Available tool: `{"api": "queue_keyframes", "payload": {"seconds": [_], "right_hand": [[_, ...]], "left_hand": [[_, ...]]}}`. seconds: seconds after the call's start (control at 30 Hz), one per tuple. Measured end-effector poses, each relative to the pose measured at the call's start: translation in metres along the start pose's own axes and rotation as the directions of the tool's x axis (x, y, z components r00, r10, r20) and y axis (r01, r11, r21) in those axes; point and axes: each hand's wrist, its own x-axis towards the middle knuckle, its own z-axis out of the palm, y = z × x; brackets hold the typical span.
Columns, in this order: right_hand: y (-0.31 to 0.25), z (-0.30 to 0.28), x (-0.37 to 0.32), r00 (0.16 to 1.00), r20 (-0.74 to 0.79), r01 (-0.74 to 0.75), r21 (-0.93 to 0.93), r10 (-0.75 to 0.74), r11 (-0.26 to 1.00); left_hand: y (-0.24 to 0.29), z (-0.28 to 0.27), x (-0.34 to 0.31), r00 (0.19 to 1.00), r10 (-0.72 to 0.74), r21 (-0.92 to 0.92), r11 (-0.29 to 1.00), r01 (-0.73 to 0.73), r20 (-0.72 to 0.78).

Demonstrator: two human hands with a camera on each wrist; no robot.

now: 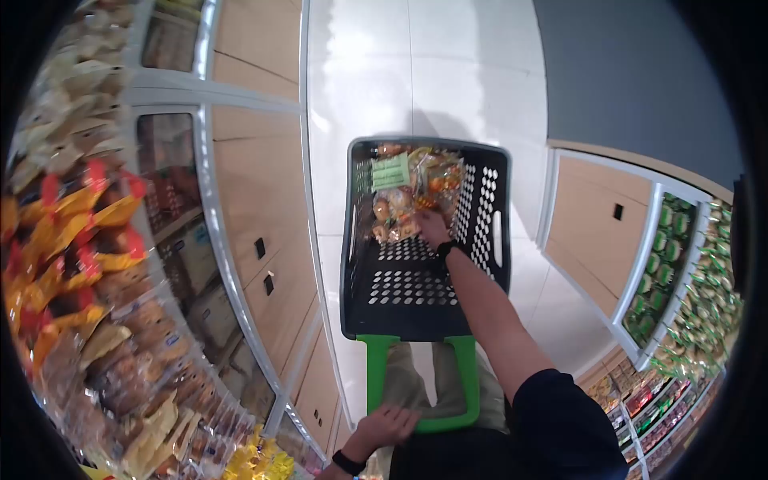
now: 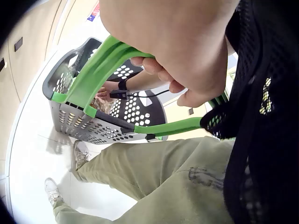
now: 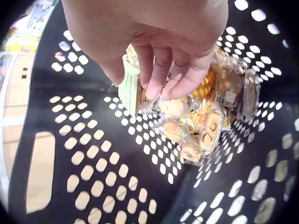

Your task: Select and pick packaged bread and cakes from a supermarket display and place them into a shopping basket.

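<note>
A dark basket [image 1: 408, 320] with perforated walls holds several clear-wrapped baked goods [image 1: 392, 204], one with a pale green label [image 1: 390, 172]. My left hand [image 1: 388, 424] grips its green handle [image 1: 472, 384]; the left wrist view shows the fingers of that hand [image 2: 173, 42] curled round the handle [image 2: 96, 70]. Inside the basket, my right hand [image 1: 432, 227] is over the packs. In the right wrist view its loosely bent fingers hang beside the green-labelled pack [image 3: 130, 88] and above a wrapped bun [image 3: 174, 106]; whether they touch is hard to tell.
Packaged bread [image 1: 144, 320] fills a shelf along the left, above wooden cabinets [image 1: 256, 168]. A display of green packs [image 1: 660, 256] stands at the right. The pale floor [image 1: 360, 64] runs between them, and the person's legs [image 2: 140, 163] are just behind the basket.
</note>
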Motion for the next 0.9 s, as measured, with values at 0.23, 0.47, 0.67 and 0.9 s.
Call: {"api": "queue_keyframes", "payload": {"seconds": [0.23, 0.47, 0.67, 0.9], "right_hand": [[-0.046, 0.019, 0.077, 0.943, -0.101, -0.229, 0.498, 0.318, 0.837], [-0.039, 0.02, 0.102, 0.943, -0.154, -0.151, 0.588, 0.294, 0.794], [-0.058, 0.003, 0.047, 0.964, -0.13, -0.065, 0.732, 0.233, 0.678], [-0.13, -0.052, -0.068, 0.994, 0.084, -0.106, 0.835, 0.066, 0.541]], "left_hand": [[-0.024, -0.001, 0.014, 1.0, 0.027, -0.027, 0.999, -0.027, 0.015], [-0.01, 0.004, -0.018, 0.989, -0.042, -0.098, 0.994, 0.056, 0.138], [-0.024, -0.018, 0.02, 0.995, -0.001, -0.087, 0.996, 0.01, 0.097], [-0.01, -0.029, 0.021, 0.996, -0.084, -0.063, 0.994, 0.086, 0.034]]}}
